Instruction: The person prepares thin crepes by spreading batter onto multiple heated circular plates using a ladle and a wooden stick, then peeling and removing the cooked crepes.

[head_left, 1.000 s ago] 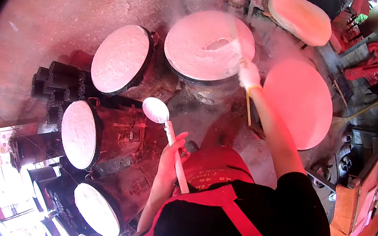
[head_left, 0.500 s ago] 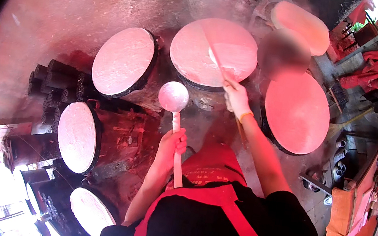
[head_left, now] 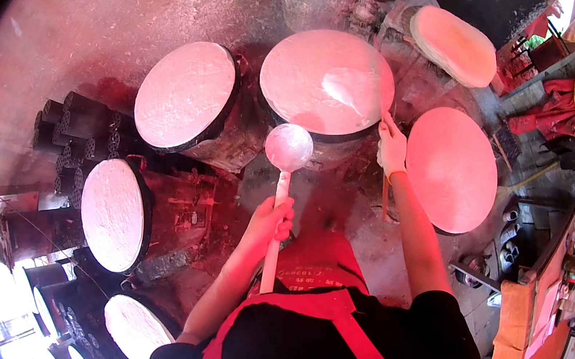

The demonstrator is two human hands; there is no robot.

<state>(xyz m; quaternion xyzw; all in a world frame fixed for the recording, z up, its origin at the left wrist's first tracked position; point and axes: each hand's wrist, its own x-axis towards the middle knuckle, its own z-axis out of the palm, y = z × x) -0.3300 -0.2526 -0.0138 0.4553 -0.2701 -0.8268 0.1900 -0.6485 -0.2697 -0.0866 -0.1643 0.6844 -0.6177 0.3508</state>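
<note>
My left hand (head_left: pixel 270 220) is closed around the pale handle of a ladle (head_left: pixel 289 147), its round metal bowl held up toward the middle griddle. In my right hand (head_left: pixel 392 144) is a thin wooden stick (head_left: pixel 385 199), gripped at the right rim of that griddle; its lower end hangs below my fist. The stick's far end is hard to make out. A pale, thin layer covers the middle round griddle (head_left: pixel 301 79), with a brighter white patch (head_left: pixel 352 88) on its right half. Just right of my right hand lies another covered griddle (head_left: pixel 452 169).
More round griddles stand at the left (head_left: pixel 185 95), lower left (head_left: pixel 115 215) and bottom left (head_left: pixel 136 329). Dark cylindrical briquettes (head_left: pixel 86 118) are piled by the wall. A stack of oval flatbreads (head_left: pixel 455 45) lies at the back right. An orange-covered counter (head_left: pixel 520 352) is at the right.
My right hand has moved right with the stick, which had lain across the middle griddle. The ladle has shifted slightly right. A dark blurred shape near the right griddle is gone.
</note>
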